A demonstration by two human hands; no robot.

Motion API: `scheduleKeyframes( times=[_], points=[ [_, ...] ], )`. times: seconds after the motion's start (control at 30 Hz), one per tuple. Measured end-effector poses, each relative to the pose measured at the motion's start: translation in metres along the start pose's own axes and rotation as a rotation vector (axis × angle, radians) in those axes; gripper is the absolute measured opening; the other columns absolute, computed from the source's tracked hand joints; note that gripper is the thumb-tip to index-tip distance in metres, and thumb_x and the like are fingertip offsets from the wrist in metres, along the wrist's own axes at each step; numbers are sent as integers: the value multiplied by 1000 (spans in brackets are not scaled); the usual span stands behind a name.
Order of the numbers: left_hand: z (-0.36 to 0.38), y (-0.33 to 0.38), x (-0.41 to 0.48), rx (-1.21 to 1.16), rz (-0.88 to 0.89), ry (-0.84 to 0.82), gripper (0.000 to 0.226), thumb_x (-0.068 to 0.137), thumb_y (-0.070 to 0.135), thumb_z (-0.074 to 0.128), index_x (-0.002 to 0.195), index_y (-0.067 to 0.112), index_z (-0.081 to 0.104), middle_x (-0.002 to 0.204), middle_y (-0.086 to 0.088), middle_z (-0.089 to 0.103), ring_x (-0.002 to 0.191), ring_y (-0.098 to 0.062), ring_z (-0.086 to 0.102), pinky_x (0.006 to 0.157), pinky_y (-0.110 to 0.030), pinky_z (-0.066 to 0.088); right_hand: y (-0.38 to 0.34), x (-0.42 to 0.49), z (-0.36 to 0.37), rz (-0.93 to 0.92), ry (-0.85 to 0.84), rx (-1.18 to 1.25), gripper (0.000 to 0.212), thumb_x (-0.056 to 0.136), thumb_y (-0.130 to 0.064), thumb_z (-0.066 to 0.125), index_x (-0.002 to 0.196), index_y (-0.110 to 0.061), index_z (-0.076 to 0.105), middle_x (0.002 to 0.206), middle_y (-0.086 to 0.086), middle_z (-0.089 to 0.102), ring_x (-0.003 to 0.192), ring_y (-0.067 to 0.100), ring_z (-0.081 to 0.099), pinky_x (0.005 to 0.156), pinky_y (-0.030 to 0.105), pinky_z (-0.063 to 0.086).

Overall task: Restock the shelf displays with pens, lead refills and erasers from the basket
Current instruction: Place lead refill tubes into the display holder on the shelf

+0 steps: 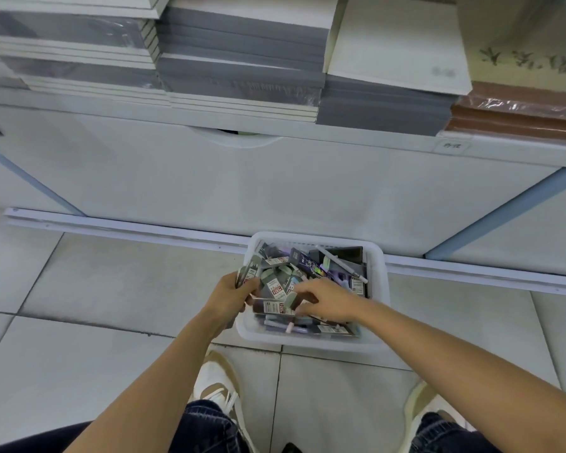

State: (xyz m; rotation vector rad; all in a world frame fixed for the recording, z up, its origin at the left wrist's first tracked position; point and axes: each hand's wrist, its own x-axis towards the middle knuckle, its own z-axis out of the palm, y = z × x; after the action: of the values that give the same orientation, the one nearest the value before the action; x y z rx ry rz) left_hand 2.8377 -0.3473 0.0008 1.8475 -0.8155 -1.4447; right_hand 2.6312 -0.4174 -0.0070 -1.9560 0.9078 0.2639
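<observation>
You're at the picking step: your left hand grips a fan of packets at the basket's left rim, your right hand pinches another packet inside the basket, so next, I'd judge, lift both clear toward the displays, unseen here.

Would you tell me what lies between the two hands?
Head view: labelled stationery packets in the basket lie between left hand and right hand.
</observation>
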Motion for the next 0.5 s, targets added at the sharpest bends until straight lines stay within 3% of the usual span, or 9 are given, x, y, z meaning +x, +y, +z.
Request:
scheduleKeyframes(
  times=[0.1, 0.2, 0.3, 0.37, 0.43, 0.5],
  points=[
    [3, 36, -6, 82, 112, -47, 16, 96, 22, 59, 82, 16, 64, 58, 14, 66, 46, 3, 52, 41, -9, 36, -23, -18, -60, -67, 1, 22, 6, 91, -29, 65, 90, -23, 65, 71, -16, 49, 62, 1, 40, 60, 21, 32],
    [5, 84, -16, 187, 246, -146, 13, 86, 25, 73, 86, 13, 66, 70, 4, 67, 61, -3, 58, 60, -15, 46, -53, -44, -124, -155, 18, -31, 12, 94, -24, 62, 89, -13, 62, 73, -13, 47, 66, 6, 39, 62, 21, 32],
    [7, 134, -33, 142, 315, -209, 19, 79, 14, 79, 93, 9, 67, 60, 10, 62, 46, -1, 51, 43, -11, 38, -82, -77, -175, -214, 161, -59, 14, 93, -18, 63, 87, -6, 59, 81, 4, 56, 70, 15, 46, 67, 30, 38],
    [12, 167, -46, 87, 378, -228, 13, 81, 14, 77, 91, 12, 69, 54, 12, 59, 43, -2, 45, 41, -12, 35, -95, -102, -200, -245, 307, 74, 18, 92, -18, 64, 96, -1, 61, 97, 18, 65, 82, 27, 58, 78, 39, 47],
    [19, 197, -61, -7, 459, -213, 6, 82, 15, 76, 85, 15, 70, 58, 6, 59, 49, -8, 45, 47, -17, 39, -107, -126, -217, -291, 486, 319, 20, 91, -14, 64, 108, -6, 65, 108, 16, 68, 93, 22, 65, 85, 37, 52],
    [29, 225, -76, -128, 525, -187, 4, 84, 14, 74, 82, 17, 72, 61, 1, 60, 51, -10, 45, 49, -19, 42, -118, -145, -230, -344, 652, 578, 28, 88, -13, 67, 116, -9, 64, 106, 8, 71, 92, 16, 67, 75, 30, 56]
  ],
)
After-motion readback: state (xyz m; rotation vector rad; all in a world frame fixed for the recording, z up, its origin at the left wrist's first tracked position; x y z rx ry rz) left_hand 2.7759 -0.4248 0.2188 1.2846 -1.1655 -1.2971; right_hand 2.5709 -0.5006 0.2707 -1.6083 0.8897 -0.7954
